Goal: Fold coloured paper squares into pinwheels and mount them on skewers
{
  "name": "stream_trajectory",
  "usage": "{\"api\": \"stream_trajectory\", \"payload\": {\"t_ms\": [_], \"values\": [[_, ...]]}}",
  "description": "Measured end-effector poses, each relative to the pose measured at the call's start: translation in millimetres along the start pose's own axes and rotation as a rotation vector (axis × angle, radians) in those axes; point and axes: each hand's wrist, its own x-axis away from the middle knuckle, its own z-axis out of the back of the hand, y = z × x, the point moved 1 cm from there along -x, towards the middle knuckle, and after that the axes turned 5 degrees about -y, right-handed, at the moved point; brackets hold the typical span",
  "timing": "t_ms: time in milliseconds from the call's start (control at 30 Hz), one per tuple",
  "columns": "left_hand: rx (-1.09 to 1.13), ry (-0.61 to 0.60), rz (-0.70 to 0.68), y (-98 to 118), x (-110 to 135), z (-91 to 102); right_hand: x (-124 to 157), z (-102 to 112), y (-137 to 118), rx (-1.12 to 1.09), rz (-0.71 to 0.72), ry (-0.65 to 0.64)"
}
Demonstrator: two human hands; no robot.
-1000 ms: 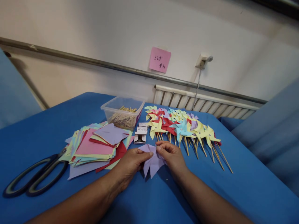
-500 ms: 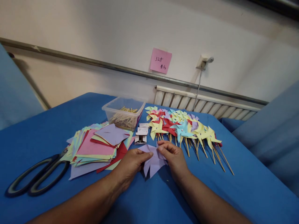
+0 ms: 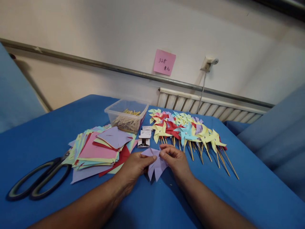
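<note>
A purple sheet of paper [image 3: 156, 168], slit in from its corners, is held between both hands above the blue cloth. My left hand [image 3: 135, 166] pinches it from the left, thumb on top near the middle. From the right, my right hand [image 3: 175, 159] grips its upper right part between thumb and fingers. Just beyond the paper stands a small open white box [image 3: 144, 139]; what lies inside is too dark to make out. To the left is a stack of coloured paper squares [image 3: 97, 152], with purple, pink, red, yellow and green sheets.
Black-handled scissors [image 3: 45, 178] lie left of the stack, their blades partly under paper. A clear plastic tub [image 3: 127, 116] of thin wooden sticks stands behind. Finished paper pinwheels [image 3: 187, 132] on sticks lie in rows at the right. A radiator [image 3: 181, 101] runs along the wall.
The right hand has shifted very slightly left on the purple paper, and the paper's right side is drawn in a little. Everything else stays in place.
</note>
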Motion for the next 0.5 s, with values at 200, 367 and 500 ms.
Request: {"api": "stream_trajectory", "payload": {"t_ms": [200, 367, 500], "values": [[-0.093, 0.028, -0.008, -4.3, -3.5, 4.6, -0.9, 0.1, 5.4, -0.039, -0.015, 0.006], [-0.204, 0.100, -0.054, -2.3, -1.9, 3.6, -2.2, 0.4, 9.9, -0.053, -0.064, -0.016], [-0.250, 0.105, -0.065, -1.3, -1.8, 3.3, -1.9, -0.3, 6.8, -0.043, -0.102, -0.024]]}}
